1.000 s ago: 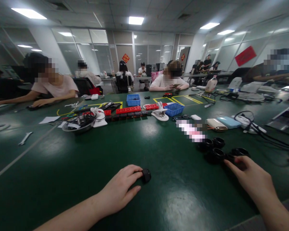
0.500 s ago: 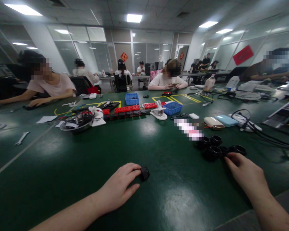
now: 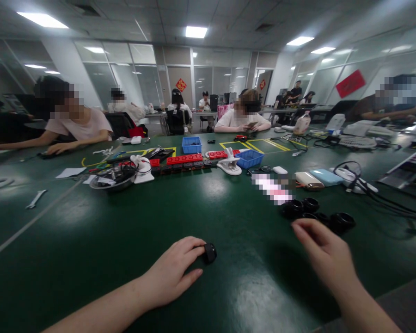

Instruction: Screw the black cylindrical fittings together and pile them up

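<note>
My left hand (image 3: 173,275) rests on the green table (image 3: 90,240), its fingers curled and its fingertips gripping a small black round part (image 3: 210,253). My right hand (image 3: 324,256) hovers to the right, seen from the back, fingers bent together over the near edge of a cluster of black rings (image 3: 310,204). Whatever those fingers hold is hidden. One larger ring (image 3: 341,221) lies just right of that hand.
Across the table lie a red power strip (image 3: 183,158), two blue bins (image 3: 192,144), a white clamp (image 3: 229,164), a bowl of cables (image 3: 113,178), a wrench (image 3: 35,199), power banks (image 3: 310,180) and black cables (image 3: 384,196). Several people sit at the far side.
My right hand has lifted and moved left, from the right end of the ring cluster to its near side. My left hand and the black part have stayed in place.
</note>
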Available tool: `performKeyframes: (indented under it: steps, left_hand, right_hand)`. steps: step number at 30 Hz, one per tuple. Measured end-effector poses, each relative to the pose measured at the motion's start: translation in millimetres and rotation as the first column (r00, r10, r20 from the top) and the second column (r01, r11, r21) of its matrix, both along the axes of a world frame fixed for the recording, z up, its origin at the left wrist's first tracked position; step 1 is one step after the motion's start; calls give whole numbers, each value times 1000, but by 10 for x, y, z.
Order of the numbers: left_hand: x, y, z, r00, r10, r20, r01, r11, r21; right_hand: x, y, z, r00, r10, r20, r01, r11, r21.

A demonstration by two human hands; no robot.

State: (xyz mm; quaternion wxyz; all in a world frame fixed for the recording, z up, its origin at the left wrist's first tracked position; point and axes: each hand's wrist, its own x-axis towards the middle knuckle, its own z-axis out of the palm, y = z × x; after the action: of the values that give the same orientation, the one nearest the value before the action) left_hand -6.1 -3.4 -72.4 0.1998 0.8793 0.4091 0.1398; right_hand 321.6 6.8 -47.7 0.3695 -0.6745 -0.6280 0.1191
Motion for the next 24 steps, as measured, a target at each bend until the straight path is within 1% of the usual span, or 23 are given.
performKeyframes:
  steps: [1,2,3,4,5,6,7,8,10,14,16,20,24]
  left_hand:
    - [2,-3,1,1000,-9,-8,9,1000,-1]
    - [3,-6,0,1000,-18,-17,18,1000,0]
    - [3,-8,-2,999,-27,-26,27,1000,5]
    - [3,-10,-5,999,-33,-33,34,999,12]
    - [2,-12,-9,999,-39,-37,39,999,20]
    - [-1,-12,-13,998,-42,-38,43,999,27]
    - [-3,-13,-15,998,-43,-36,44,999,32]
    - [-6,-13,-17,999,-40,-31,41,999,36]
    - [-10,-13,-14,999,-30,-15,31,999,38]
    - [-16,-4,-12,999,-35,-11,36,999,12]
    - [-22,4,-21,999,-40,-22,40,999,-4]
    - [-34,18,-13,996,-61,-68,57,997,-61]
    - [-37,16,28,996,-36,-87,26,994,-110]
  right_hand:
    - [-190,7,56,978,210,-3,-209,973,-103]
    - [-372,23,100,917,398,-10,-391,897,-208]
    - [-540,46,129,843,538,-15,-518,805,-288]
    - [-687,72,141,767,641,-18,-609,720,-334]
    - [-810,101,136,701,713,-2,-665,653,-362]
    - [-907,129,118,654,756,32,-694,617,-371]
    - [-980,156,89,614,785,81,-712,595,-372]
    - [-1032,180,55,587,798,137,-715,591,-375]
    - [-1087,222,-11,566,800,198,-721,597,-351]
    - [-1120,267,-89,543,826,151,-779,563,-277]
    - [-1122,273,-99,555,823,116,-783,565,-261]
    - [-1016,264,-71,654,754,57,-710,638,-297]
    - [-707,210,-14,749,660,59,-603,716,-352]
